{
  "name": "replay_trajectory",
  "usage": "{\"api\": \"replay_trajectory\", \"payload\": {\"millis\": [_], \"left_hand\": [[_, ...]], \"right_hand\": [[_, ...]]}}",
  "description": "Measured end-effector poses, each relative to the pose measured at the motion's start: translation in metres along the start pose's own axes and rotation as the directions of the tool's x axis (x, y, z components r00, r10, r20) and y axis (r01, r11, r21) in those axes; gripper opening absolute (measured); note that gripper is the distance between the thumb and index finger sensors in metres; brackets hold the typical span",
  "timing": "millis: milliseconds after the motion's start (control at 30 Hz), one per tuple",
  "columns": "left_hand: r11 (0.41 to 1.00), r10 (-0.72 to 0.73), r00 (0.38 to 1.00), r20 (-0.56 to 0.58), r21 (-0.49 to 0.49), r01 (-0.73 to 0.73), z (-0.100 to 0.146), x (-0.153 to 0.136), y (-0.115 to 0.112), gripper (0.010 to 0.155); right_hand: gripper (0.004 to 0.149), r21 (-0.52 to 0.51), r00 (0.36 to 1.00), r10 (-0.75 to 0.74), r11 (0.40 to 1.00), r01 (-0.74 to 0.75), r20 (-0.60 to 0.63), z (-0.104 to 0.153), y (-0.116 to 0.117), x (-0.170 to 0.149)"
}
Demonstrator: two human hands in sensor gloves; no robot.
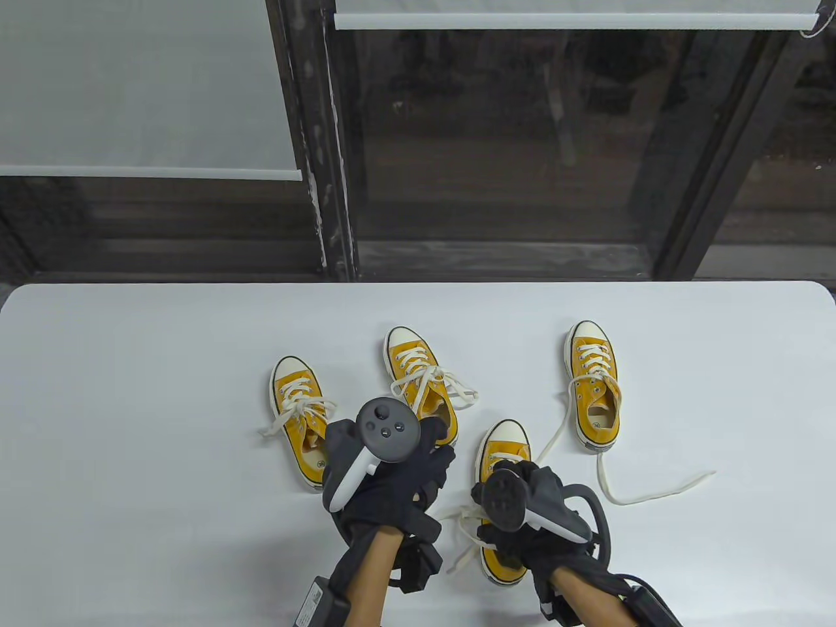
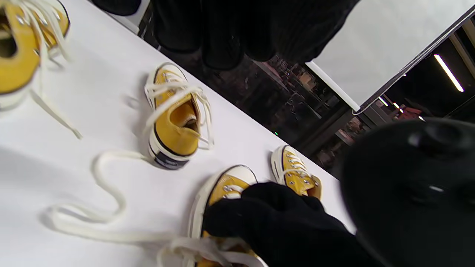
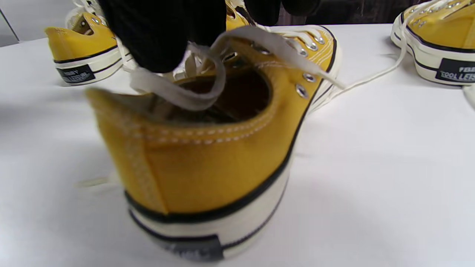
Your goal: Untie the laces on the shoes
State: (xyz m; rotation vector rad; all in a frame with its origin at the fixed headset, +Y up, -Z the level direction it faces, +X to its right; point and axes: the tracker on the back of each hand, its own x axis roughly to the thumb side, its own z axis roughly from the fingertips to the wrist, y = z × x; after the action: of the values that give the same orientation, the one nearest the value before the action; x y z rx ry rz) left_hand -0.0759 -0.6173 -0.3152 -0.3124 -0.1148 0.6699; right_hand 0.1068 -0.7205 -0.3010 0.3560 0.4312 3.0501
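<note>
yellow canvas shoes point(image 3: 207, 167), matt white table point(image 1: 130, 392)

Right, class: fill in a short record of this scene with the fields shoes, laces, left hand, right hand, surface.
shoes: four yellow sneakers
laces: far-right sneaker untied, lace trailing on the table; two left sneakers tied in bows
left hand: over the table beside the near sneaker, holding nothing visible
right hand: pinches the lace over the near sneaker
surface: white table
</note>
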Motion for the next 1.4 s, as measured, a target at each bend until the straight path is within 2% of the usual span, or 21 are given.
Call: {"api": "replay_trajectory", "payload": {"millis": [67,100,167,267,333,467,567,700,767,833,933,967,1033,1067,1133,1167,1200,1267,1333,1367,1400], "left_hand": [[0.999,0.032,0.999,0.014,-0.002,-0.032,-0.003,-0.001,-0.005,0.053],[0.999,0.037,0.999,0.010,-0.011,-0.037,-0.005,-0.002,-0.008,0.052],[0.999,0.031,1.000,0.002,-0.012,-0.031,-0.007,-0.006,-0.010,0.049],[0.999,0.045,0.999,-0.026,-0.021,-0.046,-0.010,-0.017,-0.015,0.046],[0.997,0.056,0.997,-0.051,-0.045,-0.058,-0.014,-0.024,-0.020,0.045],[0.991,0.021,0.996,-0.092,-0.129,-0.032,-0.026,-0.031,-0.034,0.043],[0.978,-0.040,0.995,-0.094,-0.209,0.020,-0.034,-0.026,-0.047,0.046],[0.949,-0.115,0.991,-0.073,-0.302,0.088,-0.046,-0.009,-0.067,0.057],[0.922,-0.074,0.996,-0.056,-0.383,0.047,-0.052,-0.001,-0.081,0.066],[0.908,-0.028,0.998,-0.057,-0.419,0.002,-0.058,0.004,-0.094,0.069],[0.904,-0.005,0.999,-0.051,-0.428,-0.017,-0.064,0.006,-0.109,0.060],[0.915,0.006,0.998,-0.067,-0.403,-0.033,-0.065,0.005,-0.112,0.051],[0.916,0.045,0.995,-0.092,-0.393,-0.078,-0.067,0.000,-0.114,0.043],[0.905,0.070,0.992,-0.109,-0.410,-0.109,-0.068,-0.004,-0.114,0.043],[0.904,0.113,0.985,-0.132,-0.398,-0.157,-0.069,-0.011,-0.113,0.043],[0.900,0.127,0.982,-0.142,-0.399,-0.174,-0.070,-0.014,-0.113,0.043],[0.894,0.151,0.977,-0.153,-0.401,-0.201,-0.071,-0.017,-0.114,0.043],[0.873,0.193,0.967,-0.169,-0.419,-0.247,-0.072,-0.020,-0.116,0.044],[0.870,0.203,0.963,-0.178,-0.419,-0.261,-0.073,-0.022,-0.116,0.044],[0.868,0.202,0.964,-0.174,-0.424,-0.259,-0.073,-0.023,-0.116,0.043],[0.864,0.214,0.960,-0.178,-0.424,-0.271,-0.073,-0.023,-0.116,0.043]], "right_hand": [[0.037,-0.129,1.000,0.020,0.991,-0.021,-0.006,-0.003,0.001,0.005],[0.034,-0.182,0.999,0.032,0.983,-0.032,-0.003,-0.003,-0.002,0.005],[0.035,-0.125,1.000,-0.023,0.992,0.026,0.021,-0.003,-0.006,0.002],[0.035,-0.112,0.962,-0.273,0.955,0.274,0.032,0.001,-0.019,-0.015],[0.034,-0.075,0.894,-0.446,0.891,0.448,0.050,0.004,-0.030,-0.035],[0.035,-0.046,0.663,-0.742,0.662,0.748,0.099,0.011,-0.042,-0.071],[0.035,-0.036,0.508,-0.854,0.507,0.861,0.113,0.014,-0.043,-0.093],[0.035,-0.056,0.434,-0.895,0.431,0.901,0.101,0.013,-0.042,-0.107],[0.035,-0.077,0.391,-0.918,0.386,0.919,0.069,0.012,-0.039,-0.111],[0.035,-0.059,0.359,-0.932,0.356,0.933,0.056,0.009,-0.034,-0.114],[0.036,-0.040,0.310,-0.950,0.308,0.950,0.028,0.007,-0.028,-0.116],[0.037,-0.042,0.306,-0.952,0.305,0.951,0.021,0.006,-0.027,-0.116],[0.041,-0.078,0.332,-0.943,0.331,0.940,0.006,0.007,-0.027,-0.118],[0.051,-0.153,0.367,-0.930,0.366,0.918,-0.020,0.011,-0.029,-0.117],[0.064,-0.310,0.529,-0.849,0.504,0.806,-0.005,0.019,-0.037,-0.118],[0.066,-0.360,0.584,-0.811,0.540,0.761,0.018,0.023,-0.041,-0.118],[0.067,-0.410,0.627,-0.777,0.553,0.725,0.060,0.030,-0.048,-0.117],[0.050,-0.475,0.663,-0.742,0.548,0.689,0.105,0.039,-0.058,-0.114],[0.042,-0.443,0.675,-0.724,0.564,0.697,0.141,0.040,-0.061,-0.110],[0.043,-0.299,0.647,-0.750,0.591,0.749,0.136,0.035,-0.058,-0.106],[0.043,-0.156,0.634,-0.772,0.623,0.767,0.035,0.030,-0.054,-0.102]]}}
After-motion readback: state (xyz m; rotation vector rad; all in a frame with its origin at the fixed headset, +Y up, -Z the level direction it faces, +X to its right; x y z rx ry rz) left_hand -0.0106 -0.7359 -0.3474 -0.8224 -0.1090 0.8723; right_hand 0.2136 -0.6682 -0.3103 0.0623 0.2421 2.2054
